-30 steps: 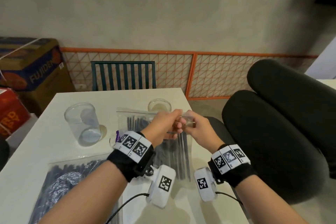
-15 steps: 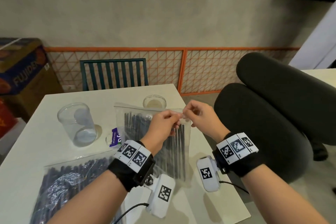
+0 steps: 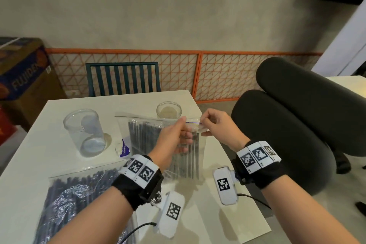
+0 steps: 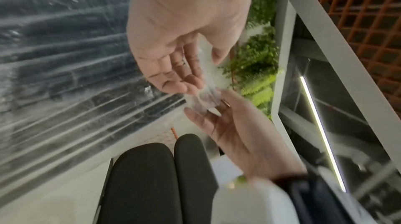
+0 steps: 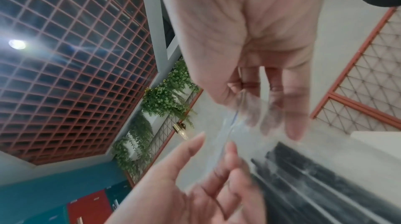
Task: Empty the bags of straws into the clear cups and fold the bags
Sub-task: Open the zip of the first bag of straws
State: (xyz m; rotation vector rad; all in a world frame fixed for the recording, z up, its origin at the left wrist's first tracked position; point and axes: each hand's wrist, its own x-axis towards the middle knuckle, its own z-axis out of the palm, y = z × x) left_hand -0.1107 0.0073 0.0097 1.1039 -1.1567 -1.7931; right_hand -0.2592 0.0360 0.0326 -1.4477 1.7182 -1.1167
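A clear zip bag of black straws (image 3: 158, 140) is held upright over the white table (image 3: 45, 144). My left hand (image 3: 183, 127) pinches its top edge, thumb in front and fingers behind the plastic. My right hand (image 3: 204, 126) pinches the top right corner, and a short blue zip line shows between the two hands. In the left wrist view the left hand (image 4: 195, 80) and the right hand (image 4: 217, 112) meet on crumpled plastic. A tall clear cup (image 3: 84, 134) stands to the left. A smaller clear cup (image 3: 168, 110) stands behind the bag. A second bag of straws (image 3: 79, 200) lies flat at the near left.
A small purple and white wrapper (image 3: 123, 147) lies between the tall cup and the held bag. A black office chair (image 3: 287, 128) stands close to the table's right edge. A green slatted chair (image 3: 122, 77) is behind the table, and cardboard boxes (image 3: 23, 77) are at the left.
My hands have drawn slightly apart along the bag's top edge, so the blue zip line now shows between them. The right hand has shifted right.
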